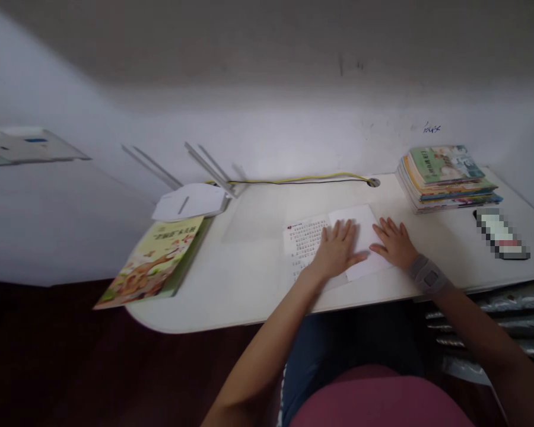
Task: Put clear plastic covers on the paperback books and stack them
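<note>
A booklet or folded sheet (360, 224) lies spread on the white desk, printed text on its left side and a blank white right side. My left hand (337, 250) rests flat across its middle, fingers spread, covering part of the text. At the right edge of the blank side, my right hand (395, 242) lies with its fingers apart, a grey band around the wrist. Neither hand grips anything.
A stack of books (447, 178) stands at the back right, with a phone (502, 234) in front of it. At the left, a white router (191, 200) with antennas sits behind a yellow-green book (155, 258) overhanging the desk edge (178, 331). A yellow cable (293, 179) runs along the wall.
</note>
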Demonstrator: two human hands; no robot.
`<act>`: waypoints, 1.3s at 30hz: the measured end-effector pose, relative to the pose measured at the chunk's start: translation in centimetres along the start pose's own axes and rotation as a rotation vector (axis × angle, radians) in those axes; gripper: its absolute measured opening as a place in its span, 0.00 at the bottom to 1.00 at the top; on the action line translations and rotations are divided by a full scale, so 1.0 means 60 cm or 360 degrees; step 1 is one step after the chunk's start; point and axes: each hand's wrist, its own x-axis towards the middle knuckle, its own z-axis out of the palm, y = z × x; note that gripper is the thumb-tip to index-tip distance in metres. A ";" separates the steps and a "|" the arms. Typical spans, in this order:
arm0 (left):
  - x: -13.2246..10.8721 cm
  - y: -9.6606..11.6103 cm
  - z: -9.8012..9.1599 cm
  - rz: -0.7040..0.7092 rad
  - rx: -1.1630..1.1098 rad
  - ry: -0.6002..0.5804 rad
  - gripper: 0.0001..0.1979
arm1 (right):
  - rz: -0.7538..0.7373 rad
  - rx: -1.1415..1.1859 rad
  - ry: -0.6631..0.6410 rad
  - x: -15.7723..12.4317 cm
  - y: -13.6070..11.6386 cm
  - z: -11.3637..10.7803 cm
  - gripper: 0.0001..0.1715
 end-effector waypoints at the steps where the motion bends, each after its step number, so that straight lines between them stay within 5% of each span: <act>1: -0.021 -0.018 0.002 -0.0129 0.0009 0.0102 0.41 | -0.0019 -0.0009 0.0049 -0.002 -0.005 -0.003 0.36; 5: -0.107 -0.092 0.035 -0.0619 -0.0110 0.0450 0.38 | -0.0359 0.0071 0.0081 -0.011 -0.053 -0.013 0.36; 11: -0.158 -0.124 0.074 -0.0545 -0.0317 0.0709 0.34 | -0.0432 0.0123 -0.0084 -0.020 -0.133 -0.011 0.42; 20: -0.157 -0.116 0.071 -0.0628 -0.0211 0.0590 0.34 | -0.0222 0.0093 -0.0138 -0.014 -0.119 -0.013 0.42; 39: -0.152 -0.103 0.060 -0.0653 0.0043 0.0449 0.31 | -0.0224 0.0026 -0.0072 -0.028 -0.108 -0.013 0.37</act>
